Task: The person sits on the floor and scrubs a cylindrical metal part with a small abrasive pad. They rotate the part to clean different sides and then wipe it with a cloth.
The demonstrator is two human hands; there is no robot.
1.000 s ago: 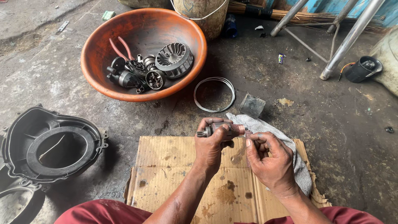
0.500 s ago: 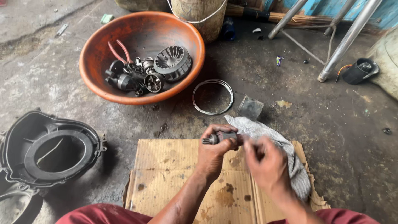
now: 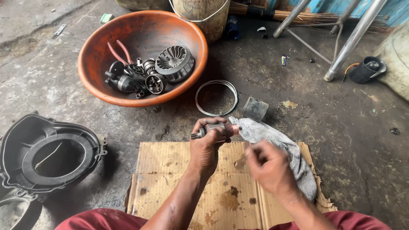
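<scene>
Small motor armature [image 3: 215, 130]: clenched in left hand [image 3: 205, 149] above the cardboard sheet [image 3: 170, 170], toothed shaft end exposed, seemingly for inspection. Right hand [image 3: 268, 168]: blurred beside it over the grey rag [image 3: 281, 149]; grip indeterminate.

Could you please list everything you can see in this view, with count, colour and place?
Motor part: one, grey with a copper end, held in the left hand.
Rag: one, grey, on the cardboard's right side.
Cardboard: one, brown, stained, on the floor under the hands.
Basin: one, orange, top left, holding parts.
Fan wheel: one, grey, in the basin.
Pliers: one, red handles, in the basin.
Wire ring: one, silver, below the basin's right.
Cover: one, black, left edge.
Cup: one, black, far right.
Metal legs: silver, top right.
Left hand: gripping the motor part.
Right hand: blurred, just right of it.
</scene>
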